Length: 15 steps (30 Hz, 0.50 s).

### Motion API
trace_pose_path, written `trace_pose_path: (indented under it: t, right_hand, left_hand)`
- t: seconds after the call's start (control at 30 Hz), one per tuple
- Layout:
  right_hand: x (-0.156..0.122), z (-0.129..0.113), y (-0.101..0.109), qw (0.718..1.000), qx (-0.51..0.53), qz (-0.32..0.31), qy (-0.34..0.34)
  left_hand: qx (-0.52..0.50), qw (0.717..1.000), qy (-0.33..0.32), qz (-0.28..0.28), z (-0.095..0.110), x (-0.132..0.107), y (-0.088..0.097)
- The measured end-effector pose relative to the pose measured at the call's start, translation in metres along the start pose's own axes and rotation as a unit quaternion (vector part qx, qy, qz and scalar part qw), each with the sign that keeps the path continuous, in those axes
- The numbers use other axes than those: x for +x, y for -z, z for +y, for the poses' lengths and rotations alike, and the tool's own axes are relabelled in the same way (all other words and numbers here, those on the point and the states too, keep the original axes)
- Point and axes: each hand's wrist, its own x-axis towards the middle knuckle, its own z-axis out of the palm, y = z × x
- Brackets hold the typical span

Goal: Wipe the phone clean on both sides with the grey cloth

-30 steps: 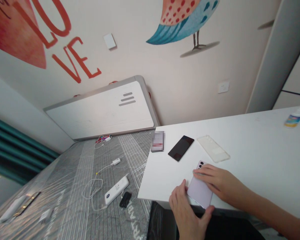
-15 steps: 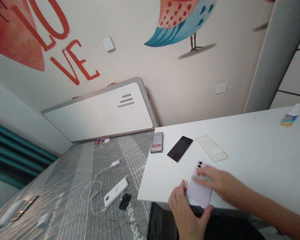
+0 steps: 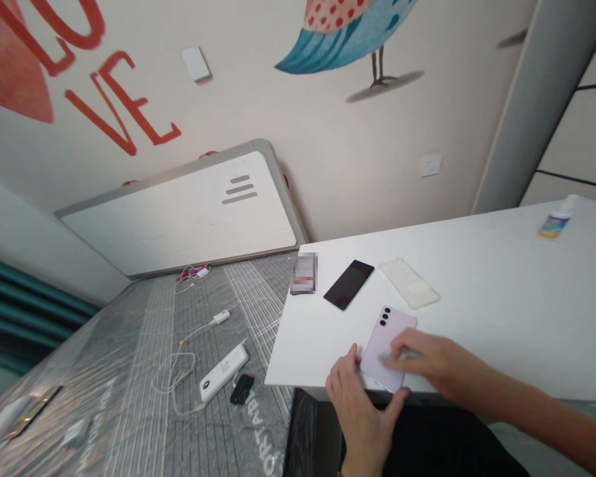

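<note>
A lilac smartphone (image 3: 381,341) lies back up on the white table (image 3: 481,278), its lenses at the far end. My left hand (image 3: 358,404) grips its near end, with the fingers along the left edge and the thumb at the near right corner. Bent over the middle of the phone's back, my right hand (image 3: 420,354) pinches its fingers on a small pale thing, too blurred to name. Beyond the phone lie a clear phone case (image 3: 411,283) and a black-screened smartphone (image 3: 349,285).
A pixelated dark-edged item (image 3: 304,273) sits at the table's far left corner. A white bottle (image 3: 557,217) with a coloured label stands far right. On the plastic-covered bed (image 3: 144,331) are a white power bank (image 3: 223,372), a small black object (image 3: 242,389) and a white cable (image 3: 156,377).
My right hand has slid from near the lenses toward the middle of the phone's back. My left hand keeps its hold. The whole view has shifted slightly.
</note>
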Motion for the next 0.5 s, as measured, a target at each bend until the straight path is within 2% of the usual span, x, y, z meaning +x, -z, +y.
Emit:
trace_pose_path:
  t: [0.1, 0.23, 0.37, 0.4, 0.5]
  right_hand:
    - [0.000, 0.001, 0.002, 0.998, -0.020, 0.045, -0.034]
    - [0.006, -0.001, 0.002, 0.999, 0.014, -0.041, 0.030]
    - [0.018, 0.002, 0.002, 0.998, -0.048, 0.008, -0.047]
    - [0.021, 0.002, 0.001, 0.998, -0.046, 0.007, -0.032]
    - [0.028, 0.002, -0.003, 0.995, 0.004, -0.068, 0.068]
  left_hand:
    - [0.003, 1.000, 0.002, 0.002, 0.001, 0.001, 0.000]
    - [0.000, 1.000, -0.003, 0.000, 0.001, 0.001, 0.000]
    - [0.015, 1.000, -0.008, 0.011, -0.003, 0.000, -0.002]
    - [0.022, 0.999, -0.022, 0.021, -0.005, -0.001, -0.004]
    - [0.043, 0.994, -0.075, 0.060, -0.013, -0.001, -0.010]
